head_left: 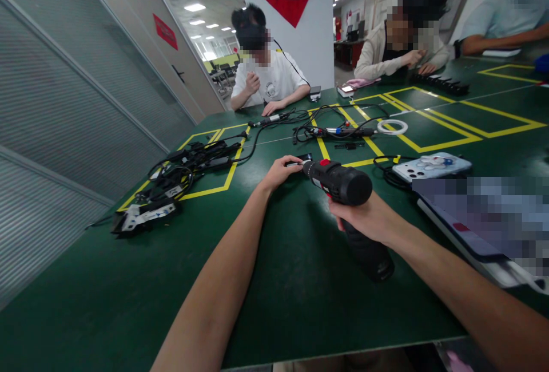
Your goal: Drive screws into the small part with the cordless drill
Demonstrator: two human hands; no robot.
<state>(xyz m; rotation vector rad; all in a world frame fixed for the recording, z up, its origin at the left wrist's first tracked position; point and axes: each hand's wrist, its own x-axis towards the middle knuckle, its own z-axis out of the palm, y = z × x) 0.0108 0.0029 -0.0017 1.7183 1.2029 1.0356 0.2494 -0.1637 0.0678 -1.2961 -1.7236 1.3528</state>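
Note:
My right hand (364, 217) is wrapped round the grip of a black cordless drill (338, 182) with a red switch on top. The drill lies nearly level, its chuck pointing away and to the left. At the chuck's tip is my left hand (281, 173), fingers closed near the bit. Just beyond those fingers shows a small dark piece (305, 157), partly hidden by the hand and the drill. Whether the left fingers pinch that piece or the bit cannot be made out.
Black cables and adapters (193, 166) lie heaped at left. A soldering-iron-like tool (347, 131) and a white ring (392, 126) lie beyond my hands. At right are a phone (431, 167) and a stack of flat devices (472, 223). Several people sit across the green table (171, 297).

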